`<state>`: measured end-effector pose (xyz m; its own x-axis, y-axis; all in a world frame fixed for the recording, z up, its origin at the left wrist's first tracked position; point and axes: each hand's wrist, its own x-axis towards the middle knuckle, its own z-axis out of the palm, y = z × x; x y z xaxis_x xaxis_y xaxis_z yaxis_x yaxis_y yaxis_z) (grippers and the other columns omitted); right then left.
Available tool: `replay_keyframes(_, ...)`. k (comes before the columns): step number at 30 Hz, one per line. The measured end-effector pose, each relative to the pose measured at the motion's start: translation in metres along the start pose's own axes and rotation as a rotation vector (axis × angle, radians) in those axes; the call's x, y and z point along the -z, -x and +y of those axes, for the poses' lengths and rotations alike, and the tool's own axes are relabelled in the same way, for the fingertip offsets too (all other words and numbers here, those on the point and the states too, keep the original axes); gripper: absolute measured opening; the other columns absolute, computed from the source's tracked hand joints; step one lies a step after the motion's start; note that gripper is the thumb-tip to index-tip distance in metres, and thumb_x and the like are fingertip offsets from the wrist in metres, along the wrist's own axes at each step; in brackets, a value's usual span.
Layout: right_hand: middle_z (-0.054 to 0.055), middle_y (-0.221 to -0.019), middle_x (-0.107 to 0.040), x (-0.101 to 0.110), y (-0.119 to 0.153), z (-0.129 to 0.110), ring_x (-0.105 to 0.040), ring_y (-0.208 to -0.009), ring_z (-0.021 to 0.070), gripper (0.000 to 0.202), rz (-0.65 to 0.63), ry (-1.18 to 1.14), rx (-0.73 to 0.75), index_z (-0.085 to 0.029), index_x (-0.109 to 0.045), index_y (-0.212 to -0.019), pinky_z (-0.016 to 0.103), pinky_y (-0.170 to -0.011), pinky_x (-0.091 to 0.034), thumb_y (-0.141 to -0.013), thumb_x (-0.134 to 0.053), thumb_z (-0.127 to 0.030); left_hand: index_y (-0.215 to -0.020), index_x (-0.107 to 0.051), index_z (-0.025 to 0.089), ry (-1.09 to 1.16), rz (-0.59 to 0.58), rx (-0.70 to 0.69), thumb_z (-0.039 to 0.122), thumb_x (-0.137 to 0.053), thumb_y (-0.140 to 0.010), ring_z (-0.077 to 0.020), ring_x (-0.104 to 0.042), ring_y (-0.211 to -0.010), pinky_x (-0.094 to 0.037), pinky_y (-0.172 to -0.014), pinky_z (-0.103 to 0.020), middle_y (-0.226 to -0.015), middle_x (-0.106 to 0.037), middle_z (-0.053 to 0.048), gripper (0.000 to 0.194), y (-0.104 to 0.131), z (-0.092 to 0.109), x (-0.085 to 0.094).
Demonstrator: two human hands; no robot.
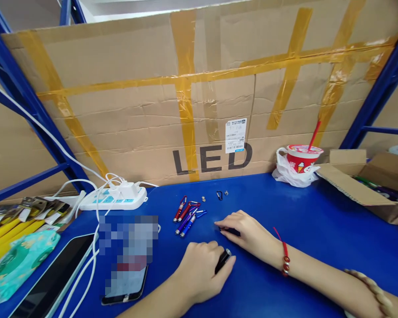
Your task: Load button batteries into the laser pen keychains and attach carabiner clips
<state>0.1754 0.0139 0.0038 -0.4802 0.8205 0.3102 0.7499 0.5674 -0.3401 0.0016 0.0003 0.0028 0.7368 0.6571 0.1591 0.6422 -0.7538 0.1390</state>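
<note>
My left hand (204,271) is closed round a short black cylinder (223,261) with a silvery end, like a small flashlight body. Just beyond it, my right hand (248,232) rests low over the table, its fingers bent round a black piece (232,231) that is mostly hidden. Several slim pen-like keychain lights with clips lie beyond my left hand: a red one (180,210), a darker red one (187,211), a purple one (185,221) and a blue one (188,226). Farther back are a black carabiner clip (219,194) and small silvery pieces (203,198).
On the left, a phone (126,289), a larger dark-screened device (58,278) and a power strip (112,197) with trailing white cables lie on the blue table (268,291). A bagged cup with a straw (303,159) and an open carton (354,187) stand right. Cardboard (135,132) walls the back.
</note>
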Motion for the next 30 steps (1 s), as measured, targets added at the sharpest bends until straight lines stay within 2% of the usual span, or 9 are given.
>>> replay_keyframes(15, 0.004, -0.078, -0.066, -0.0073, 0.0025, -0.0051, -0.061, -0.073, 0.0151, 0.023, 0.105, -0.120, 0.010, -0.016, -0.066, -0.089, 0.026, -0.070, -0.047, -0.071, -0.056, -0.006, -0.064, -0.050, 0.017, 0.026, -0.013, -0.002, 0.028, -0.036, -0.087, -0.0165, -0.059, -0.056, -0.030, -0.050, -0.026, -0.064, -0.062, -0.002, 0.029, -0.0016, 0.0003, 0.0020)
replay_keyframes(24, 0.003, -0.078, -0.066, -0.0099, 0.0019, -0.0039, -0.061, -0.069, 0.0126, 0.020, 0.113, -0.234, -0.032, -0.017, -0.066, -0.088, 0.023, -0.067, -0.048, -0.072, -0.057, -0.009, -0.061, -0.048, 0.017, 0.043, 0.025, -0.018, 0.027, -0.036, -0.086, -0.0145, -0.057, -0.053, -0.025, -0.047, -0.026, -0.064, -0.062, -0.001, 0.029, -0.0002, -0.0009, 0.0008)
replay_keyframes(30, 0.003, -0.078, -0.064, -0.0093, 0.0030, -0.0034, -0.060, -0.069, 0.0128, 0.018, 0.098, -0.243, -0.031, -0.016, -0.066, -0.089, 0.022, -0.066, -0.048, -0.074, -0.057, -0.011, -0.064, -0.051, 0.017, 0.022, 0.020, -0.021, 0.028, -0.037, -0.086, -0.0158, -0.059, -0.056, -0.026, -0.047, -0.026, -0.065, -0.063, -0.001, 0.029, 0.0007, 0.0001, -0.0007)
